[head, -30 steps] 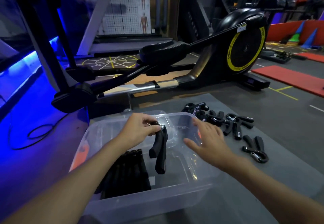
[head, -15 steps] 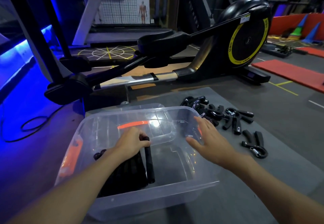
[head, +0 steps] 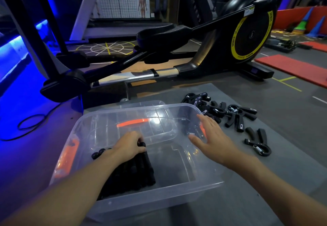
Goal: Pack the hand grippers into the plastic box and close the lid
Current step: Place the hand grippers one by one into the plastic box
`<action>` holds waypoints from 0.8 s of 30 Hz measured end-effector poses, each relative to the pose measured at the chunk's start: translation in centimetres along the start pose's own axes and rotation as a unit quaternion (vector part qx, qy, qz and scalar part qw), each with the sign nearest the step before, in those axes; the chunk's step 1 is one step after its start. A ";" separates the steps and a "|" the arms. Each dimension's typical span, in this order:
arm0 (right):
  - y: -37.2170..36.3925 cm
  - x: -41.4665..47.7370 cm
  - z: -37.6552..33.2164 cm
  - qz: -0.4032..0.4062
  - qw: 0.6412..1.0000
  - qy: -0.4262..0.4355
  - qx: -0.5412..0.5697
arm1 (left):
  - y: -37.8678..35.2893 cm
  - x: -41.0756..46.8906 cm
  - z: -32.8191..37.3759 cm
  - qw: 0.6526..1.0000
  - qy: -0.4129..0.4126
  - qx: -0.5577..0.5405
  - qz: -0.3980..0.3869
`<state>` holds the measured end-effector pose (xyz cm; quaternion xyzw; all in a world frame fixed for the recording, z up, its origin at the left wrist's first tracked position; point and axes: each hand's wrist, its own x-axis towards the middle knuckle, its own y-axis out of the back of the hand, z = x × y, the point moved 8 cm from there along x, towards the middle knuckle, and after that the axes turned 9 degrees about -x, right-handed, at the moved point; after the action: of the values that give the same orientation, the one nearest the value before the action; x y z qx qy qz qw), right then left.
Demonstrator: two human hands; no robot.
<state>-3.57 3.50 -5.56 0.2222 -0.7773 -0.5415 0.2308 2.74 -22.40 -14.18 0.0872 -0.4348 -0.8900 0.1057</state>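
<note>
The grey mat (head: pixel 265 172) on the gym floor carries everything. The plastic box (head: pixel 159 199) sits at its left edge, open, with what looks like its clear lid (head: pixel 141 102) lying just behind the far wall. Inside, a row of hand grippers (head: pixel 123 178) stands packed against the left side, and the rest of the box floor is bare, so I judge the packing under halfway. A loose pile of grippers (head: pixel 221 112) waits toward the mat's far right, with one separate gripper (head: pixel 258 144) nearer the right edge. The hands are apart: the left hand (head: pixel 129 144) curls over the top of the outermost gripper (head: pixel 147 165) in the row, and the right hand (head: pixel 210 137) hovers flat-fingered over the box's right wall, holding nothing. Closing the lid is not yet done.
</note>
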 end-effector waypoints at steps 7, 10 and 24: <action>0.1 0.1 0.0 0.007 1.000 -0.001 0.016 | -0.1 -0.1 -0.1 1.000 -0.003 0.001 -0.007; 0.1 0.1 0.1 0.007 1.000 -0.001 0.016 | -0.3 -0.3 0.0 1.000 -0.009 0.000 -0.013; 0.4 0.0 0.3 0.021 0.998 -0.012 0.065 | 1.8 -1.3 5.7 0.998 -0.064 -0.016 0.025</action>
<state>-3.79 3.85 -5.28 0.2138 -0.8178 -0.4880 0.2173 2.76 -18.86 -9.24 0.0179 -0.4285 -0.8977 0.1012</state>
